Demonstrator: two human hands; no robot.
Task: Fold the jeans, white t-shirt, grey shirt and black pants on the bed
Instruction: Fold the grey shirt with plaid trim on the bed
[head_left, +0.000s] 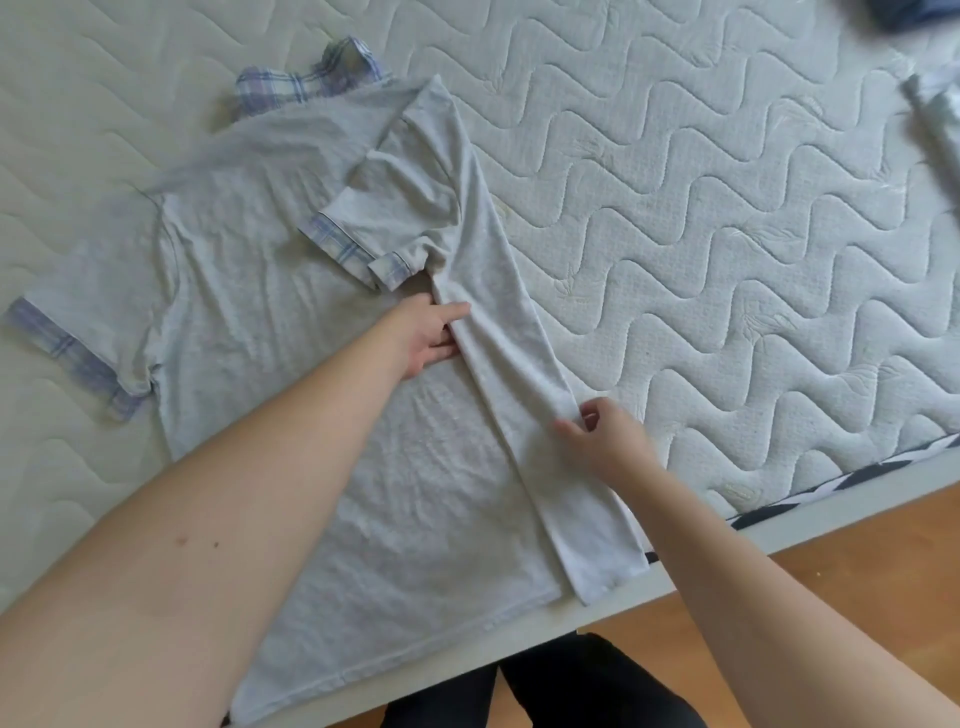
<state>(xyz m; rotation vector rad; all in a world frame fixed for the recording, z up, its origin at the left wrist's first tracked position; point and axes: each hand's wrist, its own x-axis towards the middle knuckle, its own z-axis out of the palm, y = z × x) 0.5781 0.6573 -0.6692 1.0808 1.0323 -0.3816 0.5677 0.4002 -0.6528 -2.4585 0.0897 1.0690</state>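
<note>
The grey shirt (270, 270) with plaid collar and sleeve cuffs lies flat on the quilted mattress (727, 208), its hem at the near edge. Its right side and sleeve are folded inward as a long strip (498, 291). My left hand (428, 338) lies on the shirt with its fingers under the inner edge of that strip. My right hand (602, 436) pinches the strip's outer edge lower down. A dark blue garment (904, 13) shows blurred at the top right corner, and a white garment (935, 104) lies at the right edge.
The bed's near edge (779, 519) runs diagonally across the lower right, with wooden floor (857, 545) beyond it. My legs in dark trousers (545, 686) stand against the bed at the bottom.
</note>
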